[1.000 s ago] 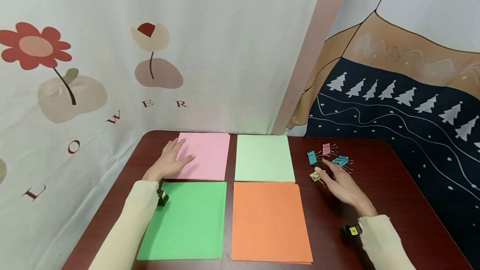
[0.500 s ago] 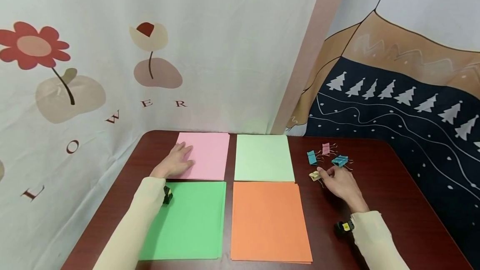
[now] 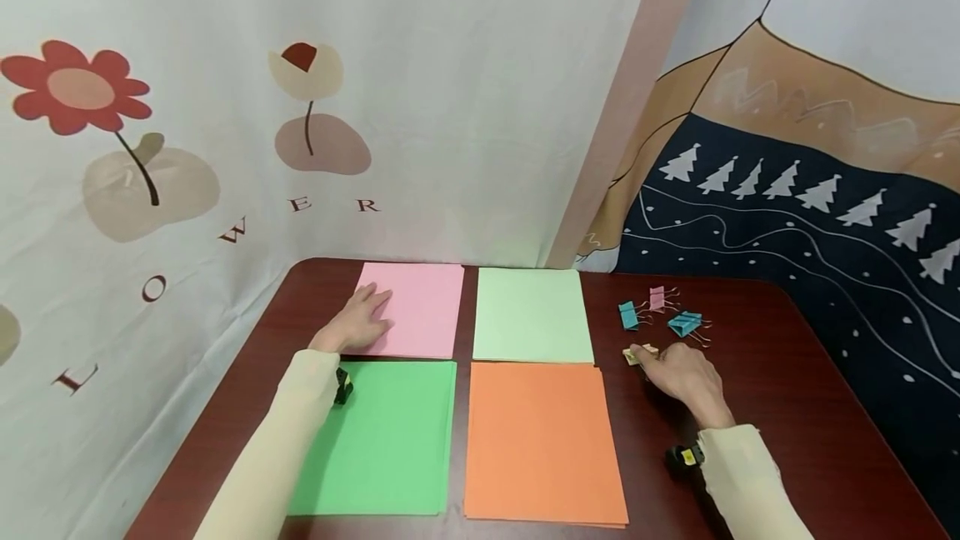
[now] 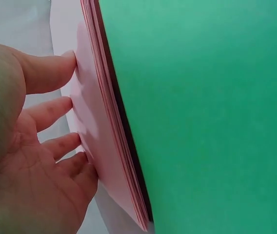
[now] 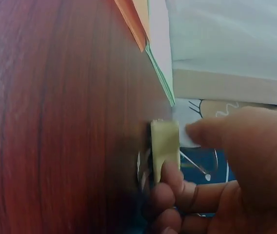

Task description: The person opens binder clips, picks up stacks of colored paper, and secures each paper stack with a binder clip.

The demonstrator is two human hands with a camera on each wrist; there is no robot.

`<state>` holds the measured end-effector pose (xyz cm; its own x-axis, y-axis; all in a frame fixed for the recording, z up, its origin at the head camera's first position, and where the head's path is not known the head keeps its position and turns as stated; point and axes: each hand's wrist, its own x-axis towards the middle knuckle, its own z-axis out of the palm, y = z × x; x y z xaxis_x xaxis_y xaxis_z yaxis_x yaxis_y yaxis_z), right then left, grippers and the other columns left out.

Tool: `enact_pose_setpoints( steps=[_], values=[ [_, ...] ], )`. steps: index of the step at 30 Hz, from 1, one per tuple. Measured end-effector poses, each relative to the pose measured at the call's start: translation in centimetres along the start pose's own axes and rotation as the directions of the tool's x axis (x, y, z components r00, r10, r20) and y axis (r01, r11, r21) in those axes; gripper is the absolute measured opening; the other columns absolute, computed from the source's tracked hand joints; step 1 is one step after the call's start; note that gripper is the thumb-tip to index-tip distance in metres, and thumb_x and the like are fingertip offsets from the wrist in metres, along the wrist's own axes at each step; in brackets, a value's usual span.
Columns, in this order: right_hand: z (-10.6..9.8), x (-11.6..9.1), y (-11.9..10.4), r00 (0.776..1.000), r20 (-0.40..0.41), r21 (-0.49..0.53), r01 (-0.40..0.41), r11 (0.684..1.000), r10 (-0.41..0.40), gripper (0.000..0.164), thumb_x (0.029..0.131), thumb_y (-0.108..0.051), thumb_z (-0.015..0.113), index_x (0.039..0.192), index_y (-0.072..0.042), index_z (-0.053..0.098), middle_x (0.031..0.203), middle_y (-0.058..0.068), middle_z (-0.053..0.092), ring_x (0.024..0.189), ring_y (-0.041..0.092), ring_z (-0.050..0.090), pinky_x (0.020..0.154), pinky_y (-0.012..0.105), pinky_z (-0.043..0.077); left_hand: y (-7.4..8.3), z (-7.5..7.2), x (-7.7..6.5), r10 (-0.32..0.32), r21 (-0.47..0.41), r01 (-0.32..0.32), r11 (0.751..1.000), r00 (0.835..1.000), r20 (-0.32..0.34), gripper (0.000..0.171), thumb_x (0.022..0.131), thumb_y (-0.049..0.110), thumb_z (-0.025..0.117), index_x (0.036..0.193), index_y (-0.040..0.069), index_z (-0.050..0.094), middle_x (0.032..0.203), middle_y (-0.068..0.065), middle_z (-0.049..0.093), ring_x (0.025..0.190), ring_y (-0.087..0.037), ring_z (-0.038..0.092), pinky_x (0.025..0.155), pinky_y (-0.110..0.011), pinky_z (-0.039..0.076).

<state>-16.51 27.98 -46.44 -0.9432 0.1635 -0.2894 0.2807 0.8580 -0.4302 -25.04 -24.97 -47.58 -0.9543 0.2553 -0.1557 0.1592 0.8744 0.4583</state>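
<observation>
My left hand (image 3: 354,325) rests on a stack of pink paper (image 3: 422,307) at the back left, its fingers spread. In the left wrist view the fingertips meet the pink sheets, whose layered edges show. Right of the paper, my right hand (image 3: 686,375) holds a yellow binder clip (image 3: 632,355) low over the table. The right wrist view shows curled fingers (image 5: 171,178) at the clip's lower end, with the thumb close beside its upper part. The hand partly hides the clip's wire handles.
Light green paper (image 3: 532,315), green paper (image 3: 390,440) and orange paper (image 3: 543,444) lie in stacks on the dark red table (image 3: 802,423). Beyond my right hand are a pink binder clip (image 3: 657,298) and two blue ones, including a blue binder clip (image 3: 628,316). Printed curtains (image 3: 465,107) hang behind.
My left hand has moved right and settled on the pink paper. The right hand has come down to the yellow binder clip and taken hold of it; the clip has turned slightly.
</observation>
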Motion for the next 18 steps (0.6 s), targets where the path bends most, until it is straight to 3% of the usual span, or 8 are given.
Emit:
enact_pose_setpoints(
  steps=[4,7,10,13,18],
  values=[
    [0.06,0.22,-0.02,1.000,0.025,0.025,0.018,1.000,-0.019,0.060,0.101,-0.056,0.050,0.087,-0.003,0.074,0.068,0.006,0.052,0.066,0.023,0.052,0.054,0.033,0.038,-0.07,-0.11,0.08,-0.024,-0.023,0.025,0.999,1.000,0.019,0.065,0.101,0.022,0.057,0.157,-0.002,0.034,0.167,-0.032,0.011,0.155,-0.052,0.006,0.122,-0.068,0.016],
    [-0.05,0.39,0.09,0.999,0.033,0.034,0.041,0.999,-0.042,0.063,0.103,-0.053,0.048,0.112,0.003,0.074,0.073,0.007,0.054,0.070,0.023,0.052,0.057,0.034,0.038,-0.02,-0.08,0.21,-0.038,-0.028,0.039,0.999,0.999,0.029,0.066,0.100,0.022,0.058,0.157,-0.002,0.034,0.167,-0.031,0.011,0.155,-0.051,0.006,0.122,-0.068,0.017],
    [-0.16,0.59,0.09,0.997,0.024,0.054,0.071,0.996,-0.073,0.052,0.105,-0.047,0.048,0.097,-0.002,0.074,0.066,0.004,0.050,0.064,0.022,0.049,0.056,0.033,0.037,-0.02,-0.09,0.38,-0.051,-0.033,0.052,0.998,0.998,0.033,0.066,0.100,0.021,0.058,0.157,-0.001,0.034,0.168,-0.030,0.010,0.156,-0.050,0.005,0.122,-0.068,0.017],
    [-0.27,0.73,0.13,0.993,-0.006,0.077,0.117,0.990,-0.116,0.044,0.105,-0.038,0.052,0.072,-0.010,0.060,0.058,0.000,0.041,0.058,0.020,0.044,0.055,0.032,0.033,-0.01,-0.12,0.45,-0.058,-0.041,0.060,0.997,0.998,0.040,0.066,0.100,0.020,0.058,0.158,0.000,0.033,0.168,-0.029,0.009,0.156,-0.050,0.004,0.122,-0.069,0.016],
    [-0.49,0.90,0.17,0.980,-0.045,0.065,0.195,0.979,-0.192,0.037,0.104,-0.035,0.057,0.073,-0.014,0.055,0.056,-0.003,0.037,0.056,0.019,0.041,0.055,0.031,0.031,-0.02,-0.06,0.45,-0.072,-0.058,0.074,0.996,0.996,0.046,0.066,0.100,0.020,0.059,0.158,0.001,0.033,0.169,-0.027,0.008,0.156,-0.049,0.003,0.122,-0.070,0.016]
  ],
)
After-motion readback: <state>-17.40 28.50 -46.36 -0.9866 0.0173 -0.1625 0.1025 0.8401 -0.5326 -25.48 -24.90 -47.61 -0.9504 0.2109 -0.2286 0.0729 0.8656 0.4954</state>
